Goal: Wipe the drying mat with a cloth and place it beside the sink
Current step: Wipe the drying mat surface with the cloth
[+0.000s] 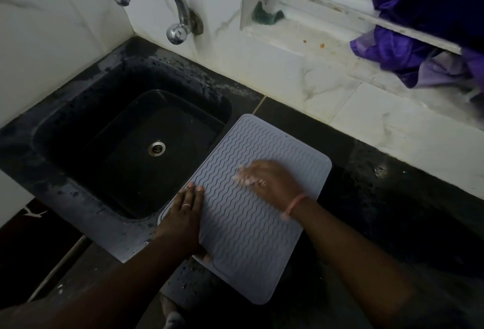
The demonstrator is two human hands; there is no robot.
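Looking down, we see the grey drying mat (246, 213) with its wavy ridges lying flat on the dark counter (379, 197), just right of the black sink (78, 108), its left edge reaching over the sink's rim; its near end juts toward us past the counter's front edge; the left hand (183, 218) lies on the mat's left border, fingers straight and close together, pressing down, a ring on one finger; the thumb seems tucked under the mat's edge, though we cannot tell for sure; the right hand (269, 180) rests on the middle of the mat, blurred, fingers curled over a small pale cloth (245, 175) of which only a scrap shows at the fingertips; an orange band circles that wrist; the sink holds nothing but its metal drain (156, 148); a chrome tap (157, 1) curves out from the white tiled wall above it; water drops speckle the sink's rim; farther right, a green sponge (267, 15) sits on the stained window ledge (301, 40); a purple fabric (424, 40) hangs down over that ledge at the upper right.
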